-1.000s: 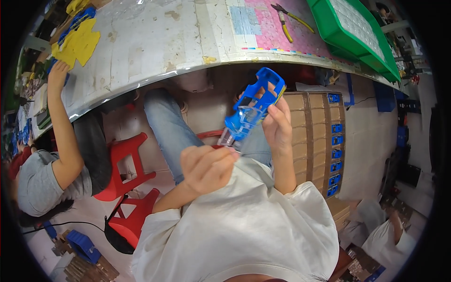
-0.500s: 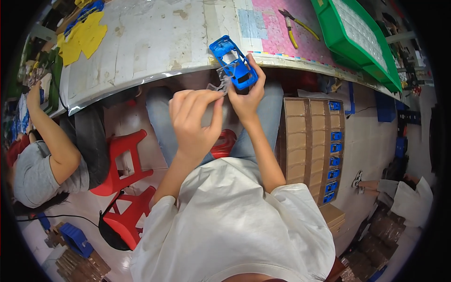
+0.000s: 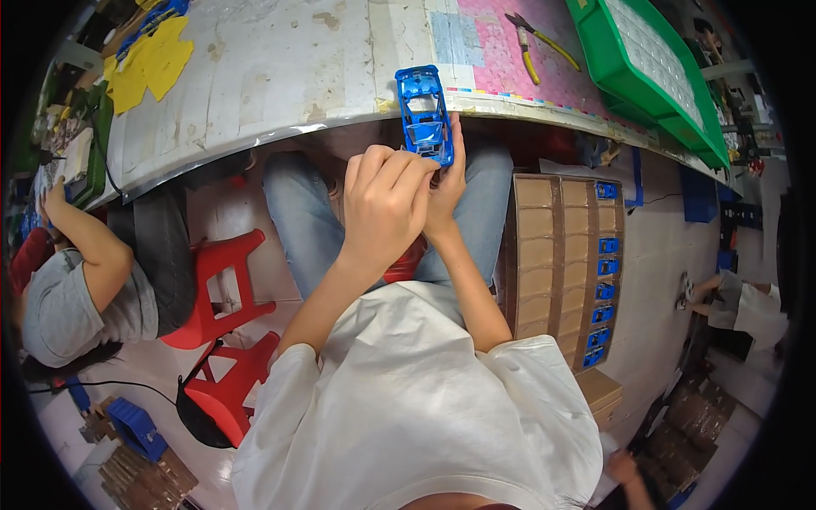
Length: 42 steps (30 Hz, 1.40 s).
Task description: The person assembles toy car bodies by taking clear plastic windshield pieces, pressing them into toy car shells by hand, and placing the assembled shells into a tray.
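A blue toy car body (image 3: 422,90) is held up at the table's front edge, its long side pointing away from me. My right hand (image 3: 445,191) grips it from the right and below, fingers stretched along its right side. Over the near end of the body, my left hand (image 3: 387,200) is closed, with thumb and fingertips together at the shell. A clear plastic window part (image 3: 425,133) lies against the car's middle, just beyond those fingertips; its near end is hidden by my left hand.
Yellow-handled pliers (image 3: 531,59) lie on the pink sheet by a green tray (image 3: 608,64) at right. Yellow cloth (image 3: 153,64) lies far left. A partitioned carton (image 3: 558,255) with several blue car bodies stands beside my right leg. Red stools (image 3: 225,289) and a seated person (image 3: 89,289) are at left.
My left hand has brought the clear part rightward onto the car body. My right hand has turned the car from a slant to nearly straight ahead.
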{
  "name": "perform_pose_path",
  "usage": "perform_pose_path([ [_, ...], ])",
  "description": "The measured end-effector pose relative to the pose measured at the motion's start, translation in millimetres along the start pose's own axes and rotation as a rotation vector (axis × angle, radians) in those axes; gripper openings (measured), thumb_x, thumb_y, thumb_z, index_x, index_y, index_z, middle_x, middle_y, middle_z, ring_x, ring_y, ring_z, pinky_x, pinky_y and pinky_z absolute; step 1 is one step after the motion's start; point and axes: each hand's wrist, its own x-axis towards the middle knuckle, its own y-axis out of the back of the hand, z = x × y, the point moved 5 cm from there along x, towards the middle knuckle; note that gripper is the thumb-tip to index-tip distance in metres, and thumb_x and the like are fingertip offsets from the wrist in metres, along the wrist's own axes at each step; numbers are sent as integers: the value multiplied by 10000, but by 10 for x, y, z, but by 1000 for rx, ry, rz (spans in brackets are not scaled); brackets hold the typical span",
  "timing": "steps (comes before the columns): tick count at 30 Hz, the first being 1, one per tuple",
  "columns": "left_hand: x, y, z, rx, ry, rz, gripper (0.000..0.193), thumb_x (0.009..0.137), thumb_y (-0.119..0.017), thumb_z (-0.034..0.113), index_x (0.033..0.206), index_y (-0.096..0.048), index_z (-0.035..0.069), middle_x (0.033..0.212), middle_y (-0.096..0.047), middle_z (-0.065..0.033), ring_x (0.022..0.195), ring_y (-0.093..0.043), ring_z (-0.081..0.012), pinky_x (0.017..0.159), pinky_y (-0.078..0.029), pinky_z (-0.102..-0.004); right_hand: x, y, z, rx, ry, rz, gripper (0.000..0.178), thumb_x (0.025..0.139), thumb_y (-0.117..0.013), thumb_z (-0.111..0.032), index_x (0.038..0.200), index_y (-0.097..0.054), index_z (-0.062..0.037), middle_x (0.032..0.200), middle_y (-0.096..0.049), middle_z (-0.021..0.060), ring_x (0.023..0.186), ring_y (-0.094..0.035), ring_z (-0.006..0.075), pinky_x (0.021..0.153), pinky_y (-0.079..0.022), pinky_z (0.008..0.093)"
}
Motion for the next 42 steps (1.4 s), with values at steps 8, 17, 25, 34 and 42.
perform_pose_path([
  [8, -2, -87, -72, -38, 21, -17, 143, 636, -654, 33, 768, -632, 83, 745, -599, -11, 720, -511, -187, 643, -356, -305, -48, 5, 2, 16, 84, 13, 724, 698, -662, -61, 1291, -260, 47, 1320, -317, 254, 1200, -364, 367, 977, -329, 417],
  [17, -10, 4, 13, -79, -44, 61, 116, 639, -641, 61, 754, -634, 76, 736, -601, 10, 693, -510, -163, 629, -361, -302, -12, 74, -139, 20, 141, 42, 703, 713, -659, -72, 1285, -262, 27, 1323, -309, 255, 1210, -353, 369, 986, -320, 424],
  [25, -34, -21, 52, 36, -127, 104, 120, 640, -641, 70, 759, -638, 82, 734, -597, 27, 694, -505, -151, 639, -359, -293, -9, 97, -247, -47, 198, 15, 681, 733, -652, -86, 1279, -266, 41, 1317, -309, 268, 1210, -351, 372, 987, -317, 427],
  [34, 17, 33, 40, 70, -61, 123, 105, 655, -641, 92, 759, -644, 80, 732, -596, 36, 702, -500, -152, 651, -356, -293, 14, 95, -405, -72, 235, -2, 603, 811, -589, -111, 1285, -253, 50, 1330, -296, 258, 1146, -437, 317, 908, -412, 375],
  [42, 77, 113, 73, 3, -77, -106, 191, 682, -658, 145, 854, -644, 62, 911, -628, -6, 742, -485, -183, 677, -356, -307, -59, 159, -474, 21, 275, 10, 717, 715, -671, -142, 1275, -271, 59, 1286, -327, 309, 1183, -376, 406, 970, -327, 437],
])
